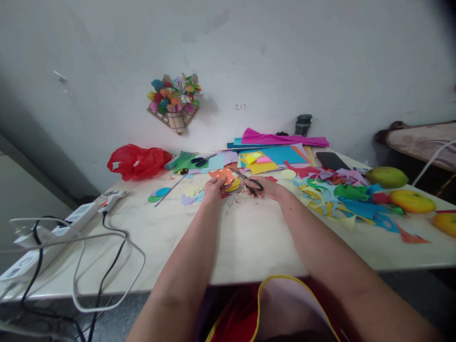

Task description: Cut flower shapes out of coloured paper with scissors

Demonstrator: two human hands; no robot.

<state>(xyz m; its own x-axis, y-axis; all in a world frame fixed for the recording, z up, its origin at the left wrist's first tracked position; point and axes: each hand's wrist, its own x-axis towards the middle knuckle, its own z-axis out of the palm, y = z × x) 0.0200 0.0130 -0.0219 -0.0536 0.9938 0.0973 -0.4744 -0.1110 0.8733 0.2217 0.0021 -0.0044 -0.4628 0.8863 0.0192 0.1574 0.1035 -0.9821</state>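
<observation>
My right hand (pixel 266 187) is closed round the black handles of a pair of scissors (pixel 245 179), whose blades point up and left toward an orange paper cut-out (pixel 221 174). My left hand (pixel 213 189) pinches small paper pieces, orange and yellow, right beside the blades. Both hands rest on the pale table (pixel 245 237), near its far half. Tiny paper scraps lie under them.
Coloured paper sheets (pixel 278 154) and scraps (pixel 342 199) cover the far right of the table. A second pair of scissors (pixel 201 160), a phone (pixel 331 161), mangoes (pixel 411 201), a red plastic bag (pixel 137 161) and a power strip (pixel 71 223) with cables also lie there. A paper flower decoration (pixel 175 100) hangs on the wall.
</observation>
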